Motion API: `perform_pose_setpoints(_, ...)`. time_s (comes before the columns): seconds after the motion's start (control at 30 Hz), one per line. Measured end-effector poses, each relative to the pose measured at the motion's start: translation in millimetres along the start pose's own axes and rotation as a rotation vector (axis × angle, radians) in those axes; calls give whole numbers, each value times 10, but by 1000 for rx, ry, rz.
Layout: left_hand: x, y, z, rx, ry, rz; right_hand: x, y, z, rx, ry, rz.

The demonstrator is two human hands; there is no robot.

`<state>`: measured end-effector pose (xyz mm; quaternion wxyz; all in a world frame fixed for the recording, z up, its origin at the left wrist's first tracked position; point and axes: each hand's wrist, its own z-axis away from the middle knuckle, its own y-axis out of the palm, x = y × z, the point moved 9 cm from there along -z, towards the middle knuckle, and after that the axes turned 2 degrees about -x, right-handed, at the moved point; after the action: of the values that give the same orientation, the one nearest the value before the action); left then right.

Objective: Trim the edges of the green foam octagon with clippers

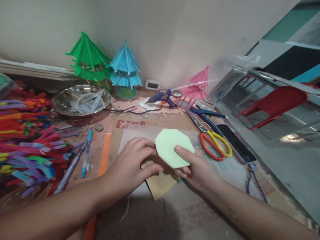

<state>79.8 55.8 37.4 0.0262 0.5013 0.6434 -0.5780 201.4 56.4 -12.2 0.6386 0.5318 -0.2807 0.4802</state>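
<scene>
Multicoloured pipe cleaners [27, 140] are lying heaped at the far left of the table [200, 213], with pens [86, 153] just beside them and a steel dish [81, 100] behind. Green [88, 60] and blue [125, 66] paper pagodas are standing against the wall. At centre, the left hand [130, 166] is curling its fingers against the left edge of a pale green octagonal piece [172, 146], thumb extended beneath it. The right hand [195, 168] is pinching the octagon's lower right edge, thumb on top and fingers underneath. The piece is being held just above a cardboard sheet [160, 183]. To the right, scissors [215, 143] and a phone [236, 143] are lying near one another; a glue gun [162, 97] is resting further back.
</scene>
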Motion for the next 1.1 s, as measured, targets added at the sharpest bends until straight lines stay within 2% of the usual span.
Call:
perform_pose_setpoints(0.3, 27, -46, -25, -71, -56, 99, -87, 81, -10, 107, 19, -38)
perform_pose_setpoints(0.6, 113, -46, 0, -75, -183, 220, -131, 86, -14, 121, -31, 63)
perform_pose_setpoints(0.93, 102, -91, -4, -104, -164, 303, -138, 91, 23, 159, -70, 100)
perform_pose_setpoints(1.1, 105, -74, -11, -92, -180, 243, -153, 94, 19, 184, -66, 117)
